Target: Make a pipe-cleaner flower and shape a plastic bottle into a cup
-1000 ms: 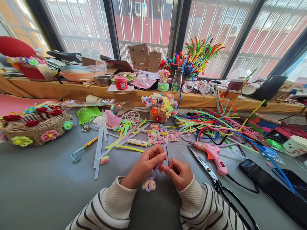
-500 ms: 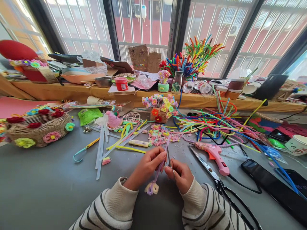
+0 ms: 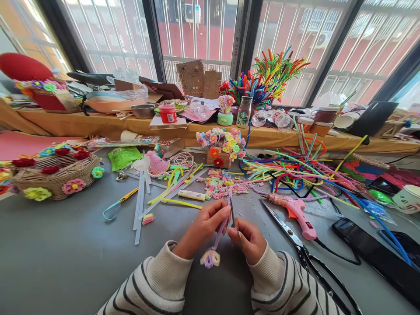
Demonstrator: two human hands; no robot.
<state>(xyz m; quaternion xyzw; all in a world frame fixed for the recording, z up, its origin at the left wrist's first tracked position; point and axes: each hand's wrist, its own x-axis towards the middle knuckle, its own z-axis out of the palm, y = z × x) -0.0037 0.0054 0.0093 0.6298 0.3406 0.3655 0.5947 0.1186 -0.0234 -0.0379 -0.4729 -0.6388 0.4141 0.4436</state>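
Left hand (image 3: 205, 227) pinches lilac pipe-cleaner stem (image 3: 219, 232), lower centre of frame. Flower head (image 3: 211, 258) hangs down toward sleeves, clear of fingers. Right hand (image 3: 249, 238) closed on thin metal rod (image 3: 232, 212), upright alongside stem, likely for alignment. Right of centre: glue gun (image 3: 297, 212) and scissors (image 3: 282, 225) on grey counter (image 3: 65, 245), within reach.

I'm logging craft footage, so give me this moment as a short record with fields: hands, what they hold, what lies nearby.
Left hand: pinches the lilac stem of the pipe-cleaner flower
Right hand: grips a thin metal tool
Right of hands: scissors, pink glue gun
Far left: woven basket
Surface: grey table
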